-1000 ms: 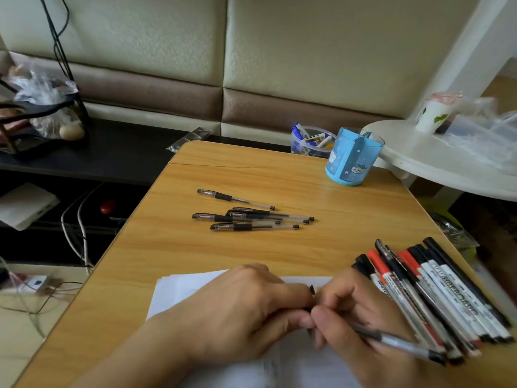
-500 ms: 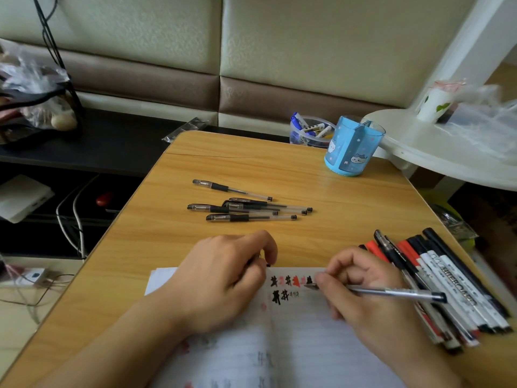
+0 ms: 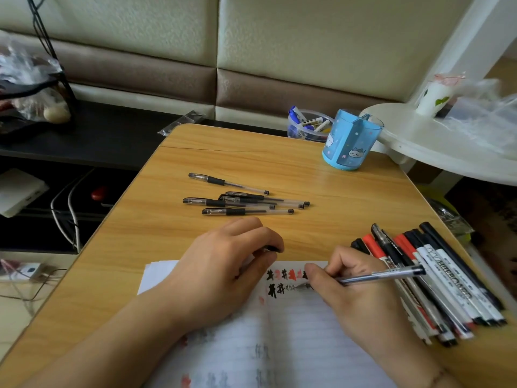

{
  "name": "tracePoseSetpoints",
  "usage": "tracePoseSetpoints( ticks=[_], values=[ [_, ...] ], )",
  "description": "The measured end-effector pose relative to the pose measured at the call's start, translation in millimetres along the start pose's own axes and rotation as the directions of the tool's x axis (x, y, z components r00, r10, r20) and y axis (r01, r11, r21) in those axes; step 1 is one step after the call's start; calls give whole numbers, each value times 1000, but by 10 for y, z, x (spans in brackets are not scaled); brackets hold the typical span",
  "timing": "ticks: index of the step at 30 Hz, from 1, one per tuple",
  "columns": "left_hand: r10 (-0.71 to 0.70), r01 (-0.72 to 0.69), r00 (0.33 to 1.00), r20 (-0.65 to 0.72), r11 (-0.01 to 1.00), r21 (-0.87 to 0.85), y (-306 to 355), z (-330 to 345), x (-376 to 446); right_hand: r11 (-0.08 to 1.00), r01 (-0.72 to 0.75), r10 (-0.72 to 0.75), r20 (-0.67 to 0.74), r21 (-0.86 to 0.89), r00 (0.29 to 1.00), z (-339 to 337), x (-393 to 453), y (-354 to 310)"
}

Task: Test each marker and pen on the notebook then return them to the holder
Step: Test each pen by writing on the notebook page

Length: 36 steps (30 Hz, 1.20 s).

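Observation:
An open lined notebook (image 3: 302, 337) lies at the near edge of the wooden table (image 3: 321, 177), with black and red test marks along its top lines. My right hand (image 3: 355, 292) grips a clear black gel pen (image 3: 383, 275), its tip on the page beside the marks. My left hand (image 3: 223, 270) rests on the left page with the pen's black cap (image 3: 271, 249) pinched in its fingers. Several capped gel pens (image 3: 246, 203) lie mid-table. A pile of markers (image 3: 436, 278) lies to the right. The blue holder (image 3: 349, 140) stands at the far right.
A clear cup (image 3: 307, 126) with small markers stands behind the holder. A white round side table (image 3: 436, 152) with a paper cup and plastic bags adjoins at the right. A dark shelf (image 3: 92, 135) with cables and bags runs along the left.
My hands have come apart after uncapping the pen. The left hand drew back with the cap, and the right hand brought the pen tip down to the page.

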<state>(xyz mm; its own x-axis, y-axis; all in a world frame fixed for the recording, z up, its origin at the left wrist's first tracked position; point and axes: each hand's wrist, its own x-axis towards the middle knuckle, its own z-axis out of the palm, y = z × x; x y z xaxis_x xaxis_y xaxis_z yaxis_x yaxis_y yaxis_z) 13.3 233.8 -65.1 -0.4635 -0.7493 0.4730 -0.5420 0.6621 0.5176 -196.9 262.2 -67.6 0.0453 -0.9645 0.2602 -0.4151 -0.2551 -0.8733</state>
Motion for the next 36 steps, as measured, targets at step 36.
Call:
tracePoseSetpoints(
  ticks=[36],
  values=[
    [28, -42, 992, -126, 993, -110, -13, 25, 34, 863, -119, 70, 116, 491, 991, -100, -29, -173]
  ],
)
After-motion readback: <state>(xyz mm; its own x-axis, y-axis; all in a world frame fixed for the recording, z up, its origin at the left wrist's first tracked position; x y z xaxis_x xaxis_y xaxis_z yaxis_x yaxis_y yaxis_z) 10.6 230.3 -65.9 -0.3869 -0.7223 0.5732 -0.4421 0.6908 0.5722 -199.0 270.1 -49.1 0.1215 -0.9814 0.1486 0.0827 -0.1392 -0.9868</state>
